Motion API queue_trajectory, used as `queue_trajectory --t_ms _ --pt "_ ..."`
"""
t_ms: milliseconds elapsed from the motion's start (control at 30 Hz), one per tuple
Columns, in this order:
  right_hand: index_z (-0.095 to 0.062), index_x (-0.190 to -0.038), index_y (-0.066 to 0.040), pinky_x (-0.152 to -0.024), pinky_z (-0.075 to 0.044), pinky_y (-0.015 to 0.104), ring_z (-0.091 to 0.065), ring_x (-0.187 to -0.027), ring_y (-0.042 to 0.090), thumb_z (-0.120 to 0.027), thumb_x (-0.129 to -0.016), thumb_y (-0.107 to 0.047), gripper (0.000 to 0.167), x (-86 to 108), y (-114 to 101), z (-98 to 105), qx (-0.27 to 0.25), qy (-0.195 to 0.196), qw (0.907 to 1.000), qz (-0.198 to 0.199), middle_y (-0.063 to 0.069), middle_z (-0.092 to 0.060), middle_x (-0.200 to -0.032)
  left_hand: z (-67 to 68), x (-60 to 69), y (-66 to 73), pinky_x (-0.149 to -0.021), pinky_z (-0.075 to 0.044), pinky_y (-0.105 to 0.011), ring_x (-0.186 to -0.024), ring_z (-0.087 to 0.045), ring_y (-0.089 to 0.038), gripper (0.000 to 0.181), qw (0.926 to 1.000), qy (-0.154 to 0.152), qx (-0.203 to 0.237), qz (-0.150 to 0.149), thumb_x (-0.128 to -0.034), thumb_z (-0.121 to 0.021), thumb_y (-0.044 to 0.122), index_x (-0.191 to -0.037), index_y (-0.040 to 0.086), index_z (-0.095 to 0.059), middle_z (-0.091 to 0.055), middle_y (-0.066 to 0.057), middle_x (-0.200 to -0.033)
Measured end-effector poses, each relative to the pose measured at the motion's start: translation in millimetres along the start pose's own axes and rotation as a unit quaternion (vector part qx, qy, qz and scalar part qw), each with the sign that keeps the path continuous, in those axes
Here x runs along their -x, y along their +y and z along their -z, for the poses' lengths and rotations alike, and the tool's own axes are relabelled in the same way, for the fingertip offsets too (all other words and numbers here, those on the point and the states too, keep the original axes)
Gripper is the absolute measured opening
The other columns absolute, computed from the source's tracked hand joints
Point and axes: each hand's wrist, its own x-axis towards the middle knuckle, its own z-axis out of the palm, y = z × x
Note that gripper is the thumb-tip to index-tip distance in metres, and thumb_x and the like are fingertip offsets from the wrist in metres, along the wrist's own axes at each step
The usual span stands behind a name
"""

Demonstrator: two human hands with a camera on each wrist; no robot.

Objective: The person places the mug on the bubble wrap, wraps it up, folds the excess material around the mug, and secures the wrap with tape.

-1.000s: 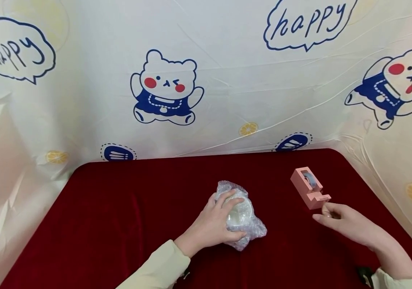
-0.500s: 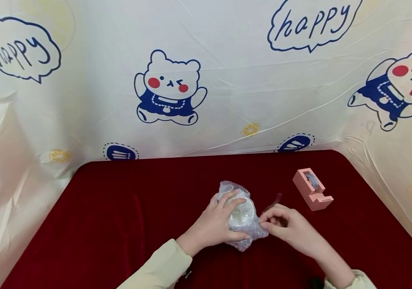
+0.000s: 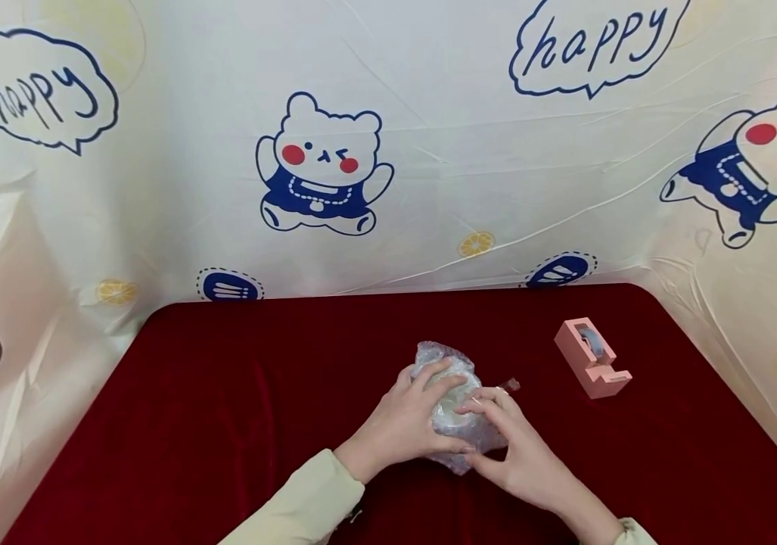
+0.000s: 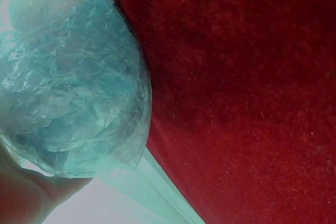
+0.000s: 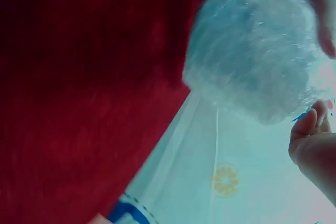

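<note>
A round, pale item, its kind unclear under the layers, lies wrapped in bubble wrap (image 3: pixel 448 354) on the red cloth in the head view. My left hand (image 3: pixel 402 420) grips it from the left, fingers spread over the top and thumb at the near side. On the right, my right hand (image 3: pixel 520 454) bends its fingers and thumb around the wrap's corner. A short strip of clear tape (image 3: pixel 512 384) sticks out beyond the right fingers; its other end is hidden. Both wrist views show the wrapped bundle (image 4: pixel 79 72) close up, crinkled and bluish.
A pink tape dispenser (image 3: pixel 592 359) with a bluish roll stands at the right of the table. Dark red cloth (image 3: pixel 177 424) covers the table. Behind it hangs a white curtain (image 3: pixel 442 151) printed with bears and lemon slices.
My right hand has moved left from the dispenser's front to the bubble wrap, bringing the tape strip along. My left hand stays on the bundle.
</note>
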Motion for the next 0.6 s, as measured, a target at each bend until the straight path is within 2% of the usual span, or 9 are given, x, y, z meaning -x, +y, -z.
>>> queue_trajectory --t_ms 67,133,267,367,467,600 --pt "-0.055 -0.122 -0.016 -0.08 -0.05 0.027 -0.049 -0.108 0.01 -0.084 -0.069 -0.014 0.06 0.7 2.3 -1.9 0.054 0.006 0.998 0.034 0.002 -0.056 -0.121 0.4 -0.7 0.3 -0.099 -0.047 -0.046 -0.127 -0.044 -0.037 0.086 1.0 -0.005 -0.001 0.003 -0.0704 -0.07 0.066 -0.142 0.027 -0.043 -0.032 -0.001 -0.154" --pt "-0.052 -0.124 -0.014 -0.076 -0.05 0.024 -0.05 -0.102 0.01 -0.087 -0.064 -0.014 0.069 -0.6 4.0 -4.6 0.093 0.02 0.994 0.054 -0.001 -0.059 -0.116 1.3 -1.1 0.7 -0.1 -0.047 -0.046 -0.129 -0.043 -0.036 0.085 0.9999 -0.013 -0.001 0.008 -0.0712 -0.069 0.067 -0.142 0.028 -0.043 -0.031 0.0 -0.154" --pt "-0.052 -0.123 -0.011 -0.066 -0.043 0.019 -0.047 -0.088 0.006 -0.087 -0.061 -0.005 0.072 -4.9 6.3 -8.7 0.112 0.04 0.9903 0.071 -0.005 -0.059 -0.103 5.0 -2.5 0.0 -0.095 -0.049 -0.047 -0.131 -0.04 -0.037 0.087 0.9988 -0.042 0.015 0.017 -0.071 -0.068 0.069 -0.144 0.031 -0.039 -0.028 0.001 -0.156" --pt "-0.053 -0.123 -0.01 -0.066 -0.042 0.019 -0.044 -0.086 0.003 -0.087 -0.06 -0.001 0.072 -6.6 7.2 -9.5 0.11 0.043 0.9911 0.061 -0.007 -0.058 -0.1 11.4 -3.8 -2.8 -0.096 -0.048 -0.051 -0.136 -0.033 -0.04 0.092 0.995 -0.085 0.05 0.019 -0.0695 -0.069 0.069 -0.147 0.035 -0.034 -0.022 0.003 -0.158" --pt "-0.052 -0.124 -0.01 -0.066 -0.041 0.019 -0.041 -0.084 0.001 -0.086 -0.061 -0.002 0.073 -7.6 7.7 -9.5 0.098 0.037 0.9934 0.048 -0.008 -0.057 -0.099 20.7 -5.1 -8.7 -0.098 -0.046 -0.051 -0.141 -0.024 -0.041 0.093 0.9848 -0.146 0.093 0.015 -0.0728 -0.074 0.059 -0.15 0.038 -0.026 -0.012 0.006 -0.161" --pt "-0.052 -0.124 -0.009 -0.066 -0.041 0.019 -0.042 -0.084 0.001 -0.086 -0.061 -0.004 0.072 -8.1 8.9 -10.0 0.094 0.042 0.9931 0.055 -0.008 -0.057 -0.097 30.6 -8.5 -17.2 -0.098 -0.046 -0.045 -0.145 -0.015 -0.036 0.095 0.9679 -0.216 0.128 0.007 -0.0759 -0.076 0.034 -0.152 0.037 -0.02 -0.001 0.012 -0.161"
